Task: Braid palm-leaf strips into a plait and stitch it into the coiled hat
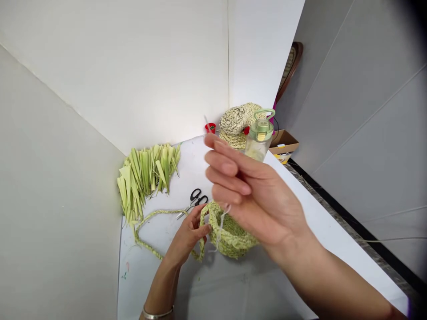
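Note:
A round woven basket (pixel 233 242) of pale green braided plant fibre rests on the white table. My left hand (pixel 190 231) pinches the braid at its left rim, thumb in front and fingers behind. From that rim a long loose braid (pixel 147 244) loops left to the leaf bundle. Raised close to the camera, my right hand (pixel 253 195) is closed, thumb and forefinger together. A thin blurred sliver shows above its fingertips, too faint to name. White thread (pixel 220 229) hangs below this hand in front of the basket, whose right side the hand partly hides.
Black-handled scissors (pixel 195 200) lie behind my left hand. A bundle of green leaf strips (pixel 147 171) leans at the back left. Along the back stand a red cup (pixel 210 128), a coiled woven piece (pixel 235 120) and a bottle (pixel 260 133). A cardboard box (pixel 285 142) is beyond the right edge.

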`<state>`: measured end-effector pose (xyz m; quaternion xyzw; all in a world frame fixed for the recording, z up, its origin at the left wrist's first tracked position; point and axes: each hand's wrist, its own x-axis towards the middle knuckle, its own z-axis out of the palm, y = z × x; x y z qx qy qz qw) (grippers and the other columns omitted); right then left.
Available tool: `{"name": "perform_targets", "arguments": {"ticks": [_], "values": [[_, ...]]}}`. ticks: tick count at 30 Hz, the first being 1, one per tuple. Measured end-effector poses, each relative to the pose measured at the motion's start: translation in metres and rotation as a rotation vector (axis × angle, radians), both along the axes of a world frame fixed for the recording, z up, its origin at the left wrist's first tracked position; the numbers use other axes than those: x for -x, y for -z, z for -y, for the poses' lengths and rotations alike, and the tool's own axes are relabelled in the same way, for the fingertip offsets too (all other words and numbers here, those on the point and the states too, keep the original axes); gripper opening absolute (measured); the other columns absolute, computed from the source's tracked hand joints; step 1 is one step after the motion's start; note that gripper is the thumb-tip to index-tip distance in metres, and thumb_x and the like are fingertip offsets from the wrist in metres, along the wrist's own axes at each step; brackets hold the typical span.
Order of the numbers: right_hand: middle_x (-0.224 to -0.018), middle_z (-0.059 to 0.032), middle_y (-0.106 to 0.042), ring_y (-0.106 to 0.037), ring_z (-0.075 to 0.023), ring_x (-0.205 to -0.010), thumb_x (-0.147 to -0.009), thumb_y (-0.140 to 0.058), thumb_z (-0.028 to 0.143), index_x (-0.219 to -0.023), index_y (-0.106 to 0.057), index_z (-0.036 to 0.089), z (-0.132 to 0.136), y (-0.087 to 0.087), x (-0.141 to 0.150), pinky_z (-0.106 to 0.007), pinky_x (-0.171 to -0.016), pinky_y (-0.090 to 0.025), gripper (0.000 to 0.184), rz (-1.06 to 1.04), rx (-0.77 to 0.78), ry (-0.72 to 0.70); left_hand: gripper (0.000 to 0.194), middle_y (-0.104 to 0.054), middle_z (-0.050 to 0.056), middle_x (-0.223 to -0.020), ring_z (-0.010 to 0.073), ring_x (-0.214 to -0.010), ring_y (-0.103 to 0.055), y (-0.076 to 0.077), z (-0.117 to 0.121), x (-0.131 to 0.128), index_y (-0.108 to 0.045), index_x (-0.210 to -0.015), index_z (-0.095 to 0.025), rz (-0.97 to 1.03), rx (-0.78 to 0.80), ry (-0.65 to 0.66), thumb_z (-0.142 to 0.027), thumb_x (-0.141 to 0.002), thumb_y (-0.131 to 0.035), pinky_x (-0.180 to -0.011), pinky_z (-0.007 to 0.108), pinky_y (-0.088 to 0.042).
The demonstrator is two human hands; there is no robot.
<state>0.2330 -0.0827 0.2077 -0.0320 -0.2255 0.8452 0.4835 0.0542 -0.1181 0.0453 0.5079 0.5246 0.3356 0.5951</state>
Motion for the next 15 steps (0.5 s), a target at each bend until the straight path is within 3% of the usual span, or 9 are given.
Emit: {"name": "perform_targets", "arguments": {"ticks": [5, 8, 10, 12, 15], "values": [[-0.055, 0.0089, -0.038, -0.017, -0.0042, -0.044, -0.097, -0.058, 0.025, -0.094, -0.067, 0.021, 0.023, 0.041, -0.044, -0.014, -0.041, -0.02, 0.01, 0.456, -0.148, 0.112, 0.061, -0.067, 0.007, -0.112, 0.0177, -0.075, -0.061, -0.003, -0.001, -0.006, -0.05, -0.139, -0.024, 0.053, -0.018, 0.038, -0.04, -0.083, -0.068, -0.057, 0.024, -0.047], [-0.059, 0.0024, -0.056, -0.044, -0.0089, -0.052, -0.095, -0.059, 0.038, -0.09, -0.068, 0.024, 0.048, 0.072, -0.081, -0.019, -0.051, -0.039, 0.018, 0.947, -0.333, 0.087, 0.05, -0.067, 0.008, -0.115, 0.022, -0.091, -0.064, -0.004, -0.004, -0.017, -0.054, -0.133, -0.022, 0.039, -0.075, 0.053, -0.045, -0.089, -0.062, -0.076, 0.03, -0.052], [-0.068, -0.0013, -0.064, -0.059, -0.0144, -0.066, -0.094, -0.059, 0.042, -0.087, -0.069, 0.024, 0.062, 0.096, -0.108, -0.023, -0.062, -0.048, 0.023, 1.253, -0.426, 0.077, 0.045, -0.068, 0.008, -0.111, 0.0237, -0.097, -0.064, -0.001, -0.006, -0.027, -0.058, -0.124, -0.019, -0.008, -0.103, 0.039, -0.049, -0.091, -0.058, -0.083, 0.032, -0.051], [-0.077, -0.0035, -0.068, -0.064, -0.0185, -0.074, -0.094, -0.055, 0.048, -0.083, -0.069, 0.024, 0.07, 0.12, -0.135, -0.024, -0.065, -0.052, 0.03, 1.503, -0.492, 0.125, 0.046, -0.071, 0.006, -0.099, 0.0236, -0.091, -0.066, 0.003, -0.009, -0.036, -0.061, -0.115, -0.018, -0.07, -0.088, 0.005, -0.055, -0.09, -0.055, -0.081, 0.032, -0.052], [-0.111, -0.0064, -0.07, -0.067, -0.0244, -0.1, -0.093, -0.055, 0.047, -0.101, -0.07, 0.027, 0.077, 0.153, -0.173, -0.028, -0.083, -0.055, 0.027, 1.785, -0.587, 0.41, 0.048, -0.07, 0.004, -0.079, 0.0205, -0.071, -0.065, 0.009, -0.014, -0.047, -0.063, -0.102, -0.017, -0.104, -0.04, -0.027, -0.062, -0.09, -0.052, -0.068, 0.029, -0.051]]}}
